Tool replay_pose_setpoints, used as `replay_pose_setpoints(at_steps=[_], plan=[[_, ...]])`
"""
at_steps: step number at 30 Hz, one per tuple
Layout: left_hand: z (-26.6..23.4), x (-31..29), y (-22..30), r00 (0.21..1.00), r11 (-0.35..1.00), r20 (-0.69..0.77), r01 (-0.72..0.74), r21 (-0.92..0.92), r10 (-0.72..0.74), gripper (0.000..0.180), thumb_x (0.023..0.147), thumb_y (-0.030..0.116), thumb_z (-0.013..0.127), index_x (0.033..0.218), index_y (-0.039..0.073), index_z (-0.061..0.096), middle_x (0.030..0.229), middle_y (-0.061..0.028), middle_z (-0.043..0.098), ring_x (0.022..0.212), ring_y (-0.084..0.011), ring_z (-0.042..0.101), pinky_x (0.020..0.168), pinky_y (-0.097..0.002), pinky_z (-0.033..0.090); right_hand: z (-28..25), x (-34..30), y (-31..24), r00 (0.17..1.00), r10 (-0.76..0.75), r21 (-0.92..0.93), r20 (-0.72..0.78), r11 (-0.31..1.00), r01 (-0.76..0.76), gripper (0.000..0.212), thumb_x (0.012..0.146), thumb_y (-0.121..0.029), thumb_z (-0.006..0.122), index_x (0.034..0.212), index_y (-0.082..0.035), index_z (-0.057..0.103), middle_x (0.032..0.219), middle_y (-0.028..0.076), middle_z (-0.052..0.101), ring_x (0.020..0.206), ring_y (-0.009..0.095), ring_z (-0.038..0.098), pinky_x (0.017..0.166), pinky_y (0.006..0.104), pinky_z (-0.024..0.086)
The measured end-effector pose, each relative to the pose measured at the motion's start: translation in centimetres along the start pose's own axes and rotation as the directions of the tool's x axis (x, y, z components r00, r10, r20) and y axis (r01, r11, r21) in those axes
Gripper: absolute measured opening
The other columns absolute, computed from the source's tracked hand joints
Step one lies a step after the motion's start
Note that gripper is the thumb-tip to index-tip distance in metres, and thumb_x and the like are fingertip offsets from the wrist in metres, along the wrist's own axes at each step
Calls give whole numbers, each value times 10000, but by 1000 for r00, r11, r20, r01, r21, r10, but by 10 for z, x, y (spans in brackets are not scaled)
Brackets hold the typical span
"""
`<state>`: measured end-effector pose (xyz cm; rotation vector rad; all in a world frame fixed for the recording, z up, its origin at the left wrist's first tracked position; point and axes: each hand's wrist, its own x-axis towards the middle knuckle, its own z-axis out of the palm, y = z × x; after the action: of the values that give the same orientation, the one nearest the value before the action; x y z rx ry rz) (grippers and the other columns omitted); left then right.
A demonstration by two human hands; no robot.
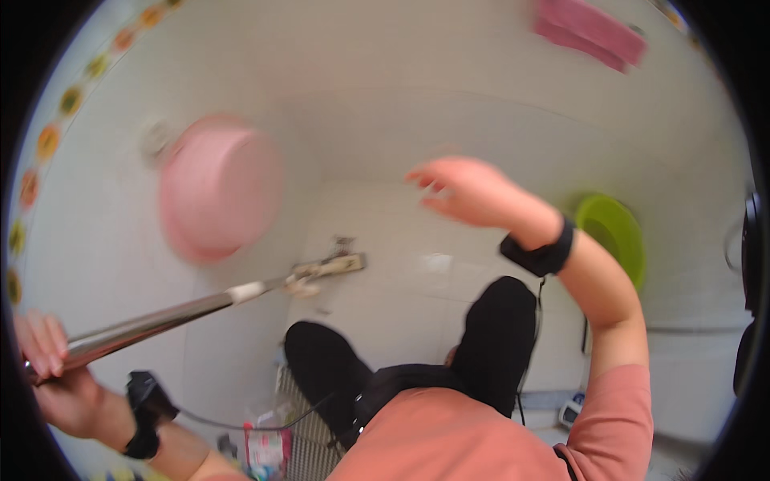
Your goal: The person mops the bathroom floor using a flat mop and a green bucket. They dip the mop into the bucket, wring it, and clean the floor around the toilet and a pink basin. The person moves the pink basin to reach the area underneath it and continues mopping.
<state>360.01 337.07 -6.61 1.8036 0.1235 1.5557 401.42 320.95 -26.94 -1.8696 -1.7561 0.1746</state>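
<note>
My left hand (62, 377) is closed around the upper end of a mop's shiny metal handle, at the far left. The mop (152, 321) slants away to the right, with its narrow, pale head (333, 266) down on the white tiled floor (409, 216). Raised out in front of me, my right hand (465, 191) holds nothing; its fingers are loosely bent, apart from the thumb and slightly blurred. A black band with a cable is strapped on each forearm.
A pink basin (224, 188) hangs against the left wall. On the right stands a green basin (613, 236), partly behind my right arm. A pink towel (589, 32) is on the far wall. Beside my left leg are a grate (313, 433) and a pink-and-white packet (266, 449).
</note>
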Motion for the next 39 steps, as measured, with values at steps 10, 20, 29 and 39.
replay_pose_setpoints(at_steps=[10,20,29,39], plan=[[-15,-91,56,982,919,-87,-189,-345,169,323,770,109,533,537,160,315,454,71,354,380,1,356,456,-120,334,292,101,-142,905,-262,245,336,952,184,231,704,-209,639,928,-186,583,848,48,580,826,263,588,649,394,482],[-27,-94,6,976,990,166,-144,1,142,194,766,63,544,659,108,388,498,18,471,447,-97,488,573,-249,478,288,155,-92,962,-178,-96,208,975,202,109,704,-148,598,812,-162,590,778,65,581,731,280,602,581,397,480],[-40,-144,-106,981,980,-68,188,67,-184,138,840,183,533,846,89,432,752,-136,617,762,-299,603,942,-530,383,350,222,6,998,55,-140,-13,989,-56,72,717,-121,599,785,-139,585,808,72,599,756,301,595,621,406,477],[-81,-183,-75,864,933,-471,301,198,-179,75,811,108,402,737,95,393,562,-33,430,556,-191,465,722,-475,515,403,212,-44,983,-133,-264,131,951,164,63,698,-139,588,749,-106,607,742,110,599,708,300,605,585,415,483]])
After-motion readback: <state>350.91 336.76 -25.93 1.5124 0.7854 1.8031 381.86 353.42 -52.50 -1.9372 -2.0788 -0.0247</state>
